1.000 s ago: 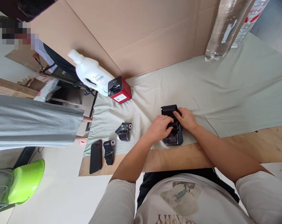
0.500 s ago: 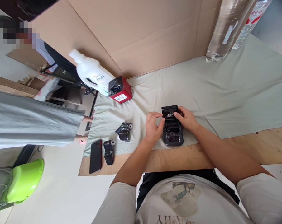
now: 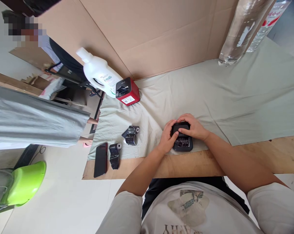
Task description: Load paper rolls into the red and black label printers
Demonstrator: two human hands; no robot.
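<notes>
a person seated at a cloth-covered surface [image 3: 234, 97] cups both hands around a small black printer [image 3: 183, 143], which sits on the pale green cloth just short of the bare wooden edge nearest the person. the left hand [image 3: 167, 140] curls against the printer's left side with the thumb at its top, while the right hand [image 3: 194, 127] lies over its far end, fingers bent down on the lid; both hands are closed about the printer, neither holding anything else. the lid looks down or nearly so, though the fingers hide the seam.

the risk here, by the look of it, is a pinched fingertip or a lid that catches askew if the two hands press unevenly, and the printer, lying so close to the wooden edge, could slide off the cloth toward the person's lap under a hard push.

left of the printer lie two black-wrapped rolls [image 3: 131, 135], one near and another [image 3: 114, 155] farther out beside a dark phone [image 3: 100, 159] at the surface's corner. beyond the printer to the left stands a red printer [image 3: 127, 92] touching a white bottle [image 3: 99, 74]. a cardboard wall [image 3: 149, 35] backs the surface, and clear plastic bottles [image 3: 241, 29] rise at its far right. past the left edge a person in grey stands over a white floor, with a green stool [image 3: 25, 183] nearby.
</notes>
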